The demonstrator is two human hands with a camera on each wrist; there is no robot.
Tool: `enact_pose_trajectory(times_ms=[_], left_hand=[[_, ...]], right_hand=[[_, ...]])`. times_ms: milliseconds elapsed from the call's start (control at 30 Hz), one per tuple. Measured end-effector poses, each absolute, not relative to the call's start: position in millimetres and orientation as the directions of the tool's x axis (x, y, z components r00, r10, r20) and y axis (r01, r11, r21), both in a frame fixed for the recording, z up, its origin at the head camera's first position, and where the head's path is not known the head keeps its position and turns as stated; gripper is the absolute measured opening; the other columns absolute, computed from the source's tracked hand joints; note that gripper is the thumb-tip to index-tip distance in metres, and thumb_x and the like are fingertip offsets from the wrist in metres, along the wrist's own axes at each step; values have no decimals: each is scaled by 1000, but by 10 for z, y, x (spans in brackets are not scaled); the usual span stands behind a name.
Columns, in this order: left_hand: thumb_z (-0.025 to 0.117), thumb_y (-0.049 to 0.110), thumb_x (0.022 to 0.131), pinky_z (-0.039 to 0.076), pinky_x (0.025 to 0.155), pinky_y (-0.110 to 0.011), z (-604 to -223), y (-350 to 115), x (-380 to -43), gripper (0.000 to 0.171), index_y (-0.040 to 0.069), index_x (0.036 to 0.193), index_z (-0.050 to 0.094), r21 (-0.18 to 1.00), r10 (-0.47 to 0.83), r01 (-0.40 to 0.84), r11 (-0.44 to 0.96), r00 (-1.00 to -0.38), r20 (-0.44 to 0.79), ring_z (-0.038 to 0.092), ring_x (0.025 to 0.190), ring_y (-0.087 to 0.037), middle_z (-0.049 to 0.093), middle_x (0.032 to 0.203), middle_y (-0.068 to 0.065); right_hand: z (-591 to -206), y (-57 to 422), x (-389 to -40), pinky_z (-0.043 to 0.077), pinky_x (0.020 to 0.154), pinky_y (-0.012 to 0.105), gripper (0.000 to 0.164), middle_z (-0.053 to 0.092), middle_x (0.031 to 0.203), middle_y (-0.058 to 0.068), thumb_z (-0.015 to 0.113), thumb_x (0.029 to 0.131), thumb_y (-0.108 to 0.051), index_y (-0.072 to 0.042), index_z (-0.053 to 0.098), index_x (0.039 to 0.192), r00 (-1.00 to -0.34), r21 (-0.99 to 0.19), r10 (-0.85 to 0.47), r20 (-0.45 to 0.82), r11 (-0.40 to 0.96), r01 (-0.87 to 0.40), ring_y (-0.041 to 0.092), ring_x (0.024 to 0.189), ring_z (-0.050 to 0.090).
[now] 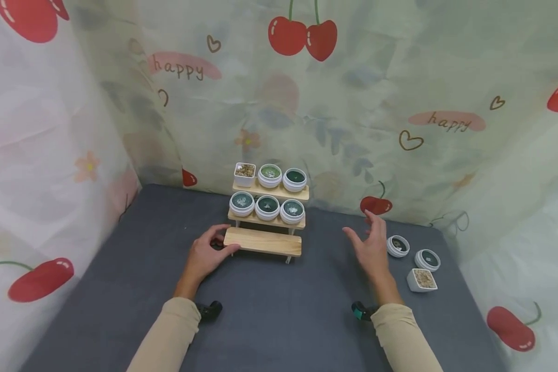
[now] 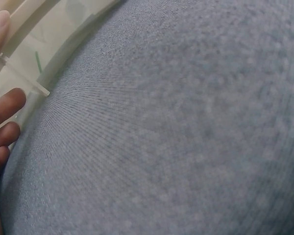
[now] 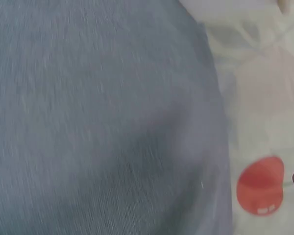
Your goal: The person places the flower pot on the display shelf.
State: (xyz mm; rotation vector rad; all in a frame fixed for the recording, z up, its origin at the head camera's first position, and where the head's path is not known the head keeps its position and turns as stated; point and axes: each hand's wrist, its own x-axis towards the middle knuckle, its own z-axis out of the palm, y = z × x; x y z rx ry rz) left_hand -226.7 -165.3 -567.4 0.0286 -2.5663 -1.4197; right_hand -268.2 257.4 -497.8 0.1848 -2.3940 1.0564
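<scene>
A stepped wooden stand (image 1: 262,241) with three boards and pale legs stands on the table's far half. My left hand (image 1: 206,253) grips the left end of its lowest board, thumb at the front edge and fingers at the back. In the left wrist view, a thumb tip and curled fingers (image 2: 7,107) show beside a clear leg (image 2: 27,76). The middle board carries three round white pots with dark green contents, such as the middle pot (image 1: 267,206). My right hand (image 1: 373,248) is held over the table, thumb and fingers spread, with nothing in it.
On the top board are a square white cup (image 1: 245,174) of brown bits, a light-green pot (image 1: 270,175) and a dark-green pot (image 1: 295,179). Right of my right hand sit two round pots (image 1: 398,246) and a square cup (image 1: 421,280). A printed curtain (image 1: 344,103) rises behind.
</scene>
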Motion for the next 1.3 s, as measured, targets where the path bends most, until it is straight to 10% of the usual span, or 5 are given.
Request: enact_pose_trajectory(times_ms=[1300], left_hand=[[84, 56, 78, 51, 87, -42, -5691, -1662, -2225, 65, 31, 134, 62, 846, -114, 108, 522, -974, 195, 68, 93, -19, 74, 98, -2]], right_hand=[[-5299, 4013, -1918, 27, 112, 64, 82, 38, 146, 38, 79, 89, -31, 8, 41, 149, -851, -646, 478, 220, 725, 239, 52, 137, 34]])
